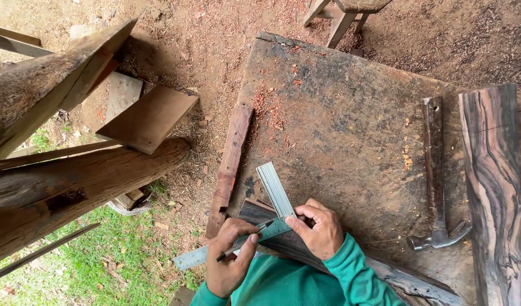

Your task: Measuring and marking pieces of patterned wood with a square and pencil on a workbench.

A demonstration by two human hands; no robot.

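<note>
My left hand (229, 258) grips a dark pen (246, 241), its tip resting against a metal try square (274, 192). The fingertips of my right hand (320, 229) press down on the corner of the square. One arm of the square points up and away; the other, a ruler blade (195, 256), runs out to the lower left. Under the square lies a dark wooden plank (254, 211), mostly hidden by my hands and green sleeves.
All this rests on a worn dark board (339, 113) used as a bench. On it lie a claw hammer (436, 187) and a striped dark plank (492, 187) at the right, and a reddish wood strip (229, 164) along the left edge. Rough logs (73, 181) are at left, stool legs (339, 20) at top.
</note>
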